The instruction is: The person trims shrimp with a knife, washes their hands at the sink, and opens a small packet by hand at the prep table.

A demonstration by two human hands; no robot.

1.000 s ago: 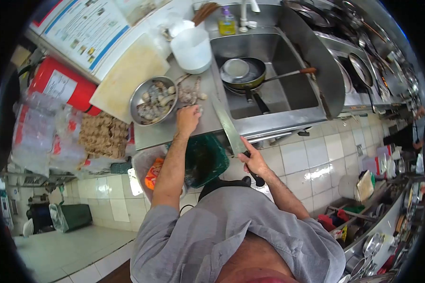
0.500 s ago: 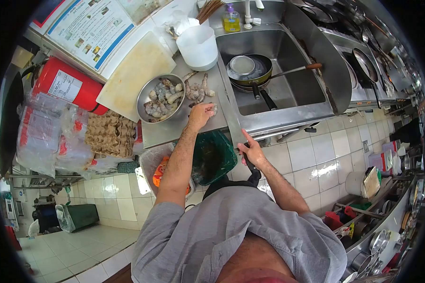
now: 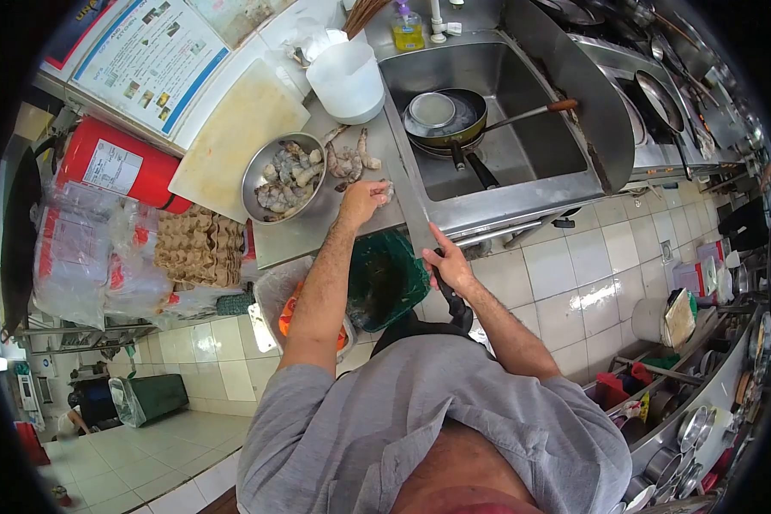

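Note:
My left hand (image 3: 362, 202) is closed on a pale shrimp (image 3: 389, 193) at the steel counter's edge. My right hand (image 3: 449, 265) grips a knife with a dark handle, its long blade (image 3: 419, 218) pointing up past the sink's near corner, to the right of the shrimp. Several unpeeled-looking shrimp (image 3: 348, 163) lie in a small pile just beyond my left hand. Left of them, a steel bowl (image 3: 250, 193) holds several more pale shrimp. Below the counter, between my forearms, sits a bin with a green liner (image 3: 415, 295).
A white cutting board (image 3: 231, 128) leans behind the bowl, and a white tub (image 3: 345, 81) stands by the sink (image 3: 522, 176). Pans (image 3: 469, 137) rest in the sink. To the left are a red fire extinguisher (image 3: 103, 158) and egg trays (image 3: 195, 248).
The view has shifted slightly. My left hand stays at the counter edge with the shrimp. The knife remains in my right hand, in almost the same place.

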